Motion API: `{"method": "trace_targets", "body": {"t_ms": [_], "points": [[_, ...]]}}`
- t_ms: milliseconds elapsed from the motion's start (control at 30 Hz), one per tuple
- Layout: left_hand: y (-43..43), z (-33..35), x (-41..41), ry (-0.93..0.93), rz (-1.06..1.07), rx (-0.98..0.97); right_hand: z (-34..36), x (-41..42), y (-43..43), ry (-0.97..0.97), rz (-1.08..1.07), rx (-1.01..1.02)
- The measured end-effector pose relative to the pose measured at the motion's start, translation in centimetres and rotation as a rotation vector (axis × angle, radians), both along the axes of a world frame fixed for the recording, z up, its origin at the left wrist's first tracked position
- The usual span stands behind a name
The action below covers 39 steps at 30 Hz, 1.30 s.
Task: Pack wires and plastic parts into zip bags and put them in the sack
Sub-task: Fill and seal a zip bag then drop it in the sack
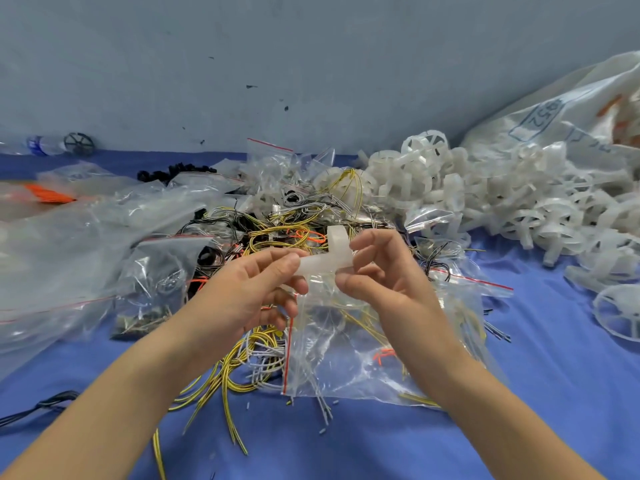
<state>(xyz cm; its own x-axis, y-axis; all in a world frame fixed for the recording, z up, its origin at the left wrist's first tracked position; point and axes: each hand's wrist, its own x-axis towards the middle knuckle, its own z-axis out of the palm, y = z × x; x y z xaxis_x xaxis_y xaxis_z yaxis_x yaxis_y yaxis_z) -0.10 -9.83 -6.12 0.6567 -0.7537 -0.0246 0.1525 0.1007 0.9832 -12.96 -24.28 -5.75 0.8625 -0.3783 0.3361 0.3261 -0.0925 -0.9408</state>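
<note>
Both hands hold one translucent white plastic part, bent like an L, above the wire pile. My left hand pinches its left end. My right hand grips its right end between thumb and fingers. Just under the hands hangs a clear zip bag with a red strip; which hand holds its mouth I cannot tell. Yellow, grey, black and orange wires lie tangled on the blue cloth beneath. A heap of white plastic wheel parts spreads at the right. A large white sack lies at the far right.
Several clear zip bags, some filled, lie at the left. A bag with orange wires sits at the far left. A plastic bottle and a dark wheel part rest by the grey wall. Loose yellow wires trail toward me.
</note>
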Motion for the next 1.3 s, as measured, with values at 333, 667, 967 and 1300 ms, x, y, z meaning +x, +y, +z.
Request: {"method": "trace_targets", "body": {"t_ms": [333, 667, 967, 1300], "points": [[0.1, -0.4, 0.3, -0.04, -0.002, 0.009, -0.2, 0.3, -0.1, 0.006, 0.035, 0.055], [0.4, -0.5, 0.1, -0.155, 0.071, -0.01, -0.6, 0.5, 0.2, -0.01, -0.006, 0.033], [0.9, -0.6, 0.3, -0.215, 0.084, 0.032, -0.8, 0.9, 0.3, 0.002, 0.032, 0.072], [5.8, 0.1, 5.0, -0.025, 0.271, 0.329, -2.3, 1.1, 1.4, 0.071, -0.226, -0.986]]}}
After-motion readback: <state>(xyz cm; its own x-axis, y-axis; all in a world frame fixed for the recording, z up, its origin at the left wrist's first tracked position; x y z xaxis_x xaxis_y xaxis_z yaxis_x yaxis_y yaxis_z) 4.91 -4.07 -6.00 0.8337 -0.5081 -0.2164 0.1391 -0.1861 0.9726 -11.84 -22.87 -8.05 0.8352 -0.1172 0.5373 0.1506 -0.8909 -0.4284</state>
